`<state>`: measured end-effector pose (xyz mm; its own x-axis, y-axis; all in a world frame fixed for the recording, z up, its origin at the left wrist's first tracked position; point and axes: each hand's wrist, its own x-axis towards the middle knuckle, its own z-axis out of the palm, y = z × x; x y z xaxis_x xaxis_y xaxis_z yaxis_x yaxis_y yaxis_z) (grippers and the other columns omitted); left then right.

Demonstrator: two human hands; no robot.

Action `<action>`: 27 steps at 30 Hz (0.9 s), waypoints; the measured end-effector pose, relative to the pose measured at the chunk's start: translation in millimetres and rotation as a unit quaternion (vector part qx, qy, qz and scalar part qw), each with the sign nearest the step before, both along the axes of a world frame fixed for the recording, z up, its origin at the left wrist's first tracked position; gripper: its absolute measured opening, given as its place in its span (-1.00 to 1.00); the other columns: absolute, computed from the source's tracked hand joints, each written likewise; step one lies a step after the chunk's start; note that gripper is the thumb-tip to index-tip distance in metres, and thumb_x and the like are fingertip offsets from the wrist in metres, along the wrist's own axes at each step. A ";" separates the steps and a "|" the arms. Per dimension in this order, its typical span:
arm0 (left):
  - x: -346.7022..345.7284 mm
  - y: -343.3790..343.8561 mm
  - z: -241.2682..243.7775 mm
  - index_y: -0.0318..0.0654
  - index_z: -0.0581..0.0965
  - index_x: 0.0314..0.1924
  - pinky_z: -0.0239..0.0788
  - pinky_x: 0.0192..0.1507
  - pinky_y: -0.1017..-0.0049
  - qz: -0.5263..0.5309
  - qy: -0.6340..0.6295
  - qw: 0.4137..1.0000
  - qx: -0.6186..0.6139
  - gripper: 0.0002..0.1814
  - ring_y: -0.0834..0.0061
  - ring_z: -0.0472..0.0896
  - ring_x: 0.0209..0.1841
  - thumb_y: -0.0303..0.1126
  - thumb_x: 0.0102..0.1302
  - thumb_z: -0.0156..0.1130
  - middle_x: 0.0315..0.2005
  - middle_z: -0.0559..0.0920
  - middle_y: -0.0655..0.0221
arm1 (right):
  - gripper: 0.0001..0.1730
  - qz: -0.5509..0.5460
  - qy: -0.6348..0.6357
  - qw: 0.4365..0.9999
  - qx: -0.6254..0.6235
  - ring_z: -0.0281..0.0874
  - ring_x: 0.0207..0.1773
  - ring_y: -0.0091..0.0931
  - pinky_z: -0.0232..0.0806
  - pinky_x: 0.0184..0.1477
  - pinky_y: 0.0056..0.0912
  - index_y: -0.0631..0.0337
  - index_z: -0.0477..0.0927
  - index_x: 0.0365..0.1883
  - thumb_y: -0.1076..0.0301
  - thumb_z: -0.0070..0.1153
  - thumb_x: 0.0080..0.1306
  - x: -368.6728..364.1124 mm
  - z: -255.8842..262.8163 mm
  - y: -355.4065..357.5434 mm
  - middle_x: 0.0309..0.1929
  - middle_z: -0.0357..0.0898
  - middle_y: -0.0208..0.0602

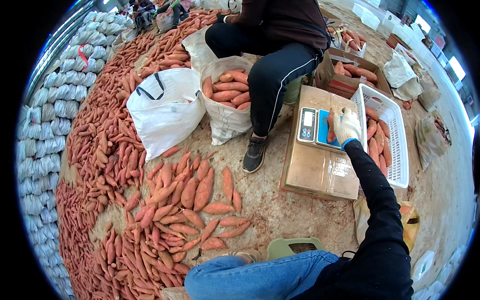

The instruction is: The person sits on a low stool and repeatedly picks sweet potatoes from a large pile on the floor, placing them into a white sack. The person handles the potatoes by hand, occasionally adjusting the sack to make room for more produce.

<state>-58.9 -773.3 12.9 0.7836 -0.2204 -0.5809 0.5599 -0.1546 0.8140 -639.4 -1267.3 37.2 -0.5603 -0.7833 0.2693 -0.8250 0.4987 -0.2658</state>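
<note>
My right hand [348, 125], in a pale knitted glove with a blue cuff, is over the blue platform [322, 132] of a digital scale. A slim sweet potato [331, 125] lies on the platform, right beside the glove's thumb side. The glove hides whatever is under the palm, so a grip cannot be made out. The scale's display panel [307, 123] is lit. Under the scale is a taped cardboard box [318, 172]. Close to the hand's right stands a white plastic crate [399, 161] with several sweet potatoes [379, 140] inside. My left hand is out of view.
Loose sweet potatoes [195, 191] spread across the floor at left. A seated person [277, 67] is opposite, beside a filled woven sack [228, 120] and another white sack [165, 112]. A green plastic stool [275, 249] is near my leg. Stacked white bundles [41, 146] line the left side.
</note>
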 end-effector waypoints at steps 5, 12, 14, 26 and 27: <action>20.1 42.5 -19.8 -0.21 0.49 -0.22 0.40 -0.19 0.49 -0.129 -0.108 0.983 -0.076 -0.91 0.51 0.43 -0.42 -0.38 0.36 0.08 -0.48 0.51 0.40 | -0.37 0.005 0.006 1.000 0.003 0.49 0.14 -0.06 0.34 0.16 -0.01 0.25 0.53 0.07 -0.13 0.04 0.31 17.1 -2.6 -2.6 0.03 0.55 0.12; 10.2 72.8 -28.5 -0.31 0.34 0.31 0.45 -0.12 0.53 -0.083 -0.197 0.976 0.032 -0.41 0.45 0.56 -0.16 -0.49 0.24 0.18 -0.06 0.57 0.28 | -0.35 0.005 0.008 0.998 0.063 0.51 0.10 -0.02 0.35 0.13 0.02 0.27 0.54 0.04 -0.17 0.03 0.29 -7.1 -4.5 -4.3 0.02 0.54 0.15; -3.8 66.5 -17.4 -0.31 0.34 0.31 0.45 -0.05 0.48 -0.039 -0.200 0.979 -0.003 -0.42 0.40 0.56 -0.09 -0.45 0.27 0.17 -0.02 0.56 0.22 | -0.34 0.035 0.037 0.998 0.044 0.50 0.09 0.00 0.35 0.12 0.03 0.24 0.56 0.01 -0.20 0.05 0.26 -4.6 -4.7 -6.0 0.00 0.55 0.12; 0.2 70.6 29.4 -0.10 0.36 0.34 0.13 0.34 0.19 -0.089 0.015 0.852 -0.515 -0.50 0.43 0.41 0.28 -0.12 0.48 0.01 0.31 0.43 0.52 | -0.63 0.145 -0.150 0.965 0.160 0.50 -0.69 -0.45 0.34 -0.62 -0.28 0.13 0.67 -0.39 -0.02 0.20 0.20 -99.7 -73.5 -59.7 -0.68 0.55 -0.28; 6.0 78.8 17.8 -0.07 0.27 0.40 0.10 0.36 0.07 -0.035 0.037 0.822 -0.567 -0.45 0.34 0.35 0.34 -0.12 0.48 0.03 0.34 0.38 0.49 | -0.70 0.149 -0.182 0.966 0.105 0.43 -0.74 -0.48 0.25 -0.70 -0.33 0.09 0.64 -0.36 0.03 0.19 0.24 -122.3 -69.3 -66.9 -0.72 0.49 -0.34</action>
<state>-52.8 -694.6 30.7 0.7181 -0.6958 -0.0166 0.6362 0.6465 0.4212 -761.7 -1334.2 -32.1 -0.3297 -0.9402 -0.0854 -0.8106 0.3283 -0.4849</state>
